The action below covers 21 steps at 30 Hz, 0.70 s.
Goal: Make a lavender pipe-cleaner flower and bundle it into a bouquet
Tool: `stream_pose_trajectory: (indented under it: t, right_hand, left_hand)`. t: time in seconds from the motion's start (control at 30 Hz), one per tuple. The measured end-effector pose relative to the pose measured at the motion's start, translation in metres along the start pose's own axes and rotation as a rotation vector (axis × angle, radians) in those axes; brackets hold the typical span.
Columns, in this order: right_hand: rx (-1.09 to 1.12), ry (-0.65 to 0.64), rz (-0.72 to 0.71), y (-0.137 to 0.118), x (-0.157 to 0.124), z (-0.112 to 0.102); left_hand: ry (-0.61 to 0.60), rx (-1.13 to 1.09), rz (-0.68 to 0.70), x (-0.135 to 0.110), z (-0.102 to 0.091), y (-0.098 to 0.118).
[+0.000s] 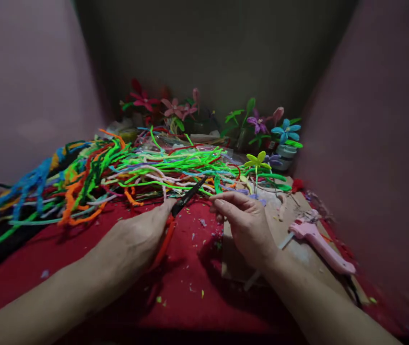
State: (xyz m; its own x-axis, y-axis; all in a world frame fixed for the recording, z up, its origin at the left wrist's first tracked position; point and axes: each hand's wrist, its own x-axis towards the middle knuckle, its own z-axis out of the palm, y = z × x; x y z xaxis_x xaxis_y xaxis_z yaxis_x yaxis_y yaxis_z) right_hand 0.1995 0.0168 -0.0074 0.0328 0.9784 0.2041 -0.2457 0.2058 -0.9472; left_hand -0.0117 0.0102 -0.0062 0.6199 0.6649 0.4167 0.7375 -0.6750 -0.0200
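Note:
My left hand (pixel 143 235) is wrapped round a pair of scissors (pixel 186 199) with dark blades and orange-red handles. The blades point up and to the right, towards the heap of pipe cleaners. To the right of them, my right hand (pixel 242 218) has its thumb and fingers pinched together. A short, bent green pipe cleaner (pixel 217 183) rises from these fingertips, close to the scissor tips; its lower end is hidden by the fingers. Behind both hands lies a large heap of pipe cleaners (pixel 175 163) in green, orange, blue, white and red.
A pink glue gun (pixel 321 244) lies on a cardboard sheet (pixel 236 258) at the right. Several pipe-cleaner flowers, among them a yellow flower (pixel 256 160) and a blue flower (pixel 286 130), stand at the back near a small jar (pixel 285 155). Scraps dot the red cloth (pixel 186 297).

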Motion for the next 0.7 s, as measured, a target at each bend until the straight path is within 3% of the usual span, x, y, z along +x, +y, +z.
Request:
stream_pose_trajectory:
  t: [0.1, 0.23, 0.57, 0.7]
  right_hand:
    - [0.098, -0.006, 0.038, 0.000, 0.002, 0.000]
    - [0.145, -0.044, 0.026, 0.001, 0.001, 0.001]
    - [0.299, -0.075, 0.087, 0.004, 0.008, 0.000]
    - [0.314, -0.085, 0.112, 0.004, 0.008, 0.001]
  left_hand:
    - [-0.003, 0.118, 0.038, -0.005, 0.009, -0.008]
    - [-0.018, 0.114, 0.031, -0.008, 0.018, -0.010]
    - [-0.074, 0.089, -0.005, -0.013, 0.016, -0.009]
    - [-0.141, 0.078, -0.079, -0.013, 0.015, -0.009]
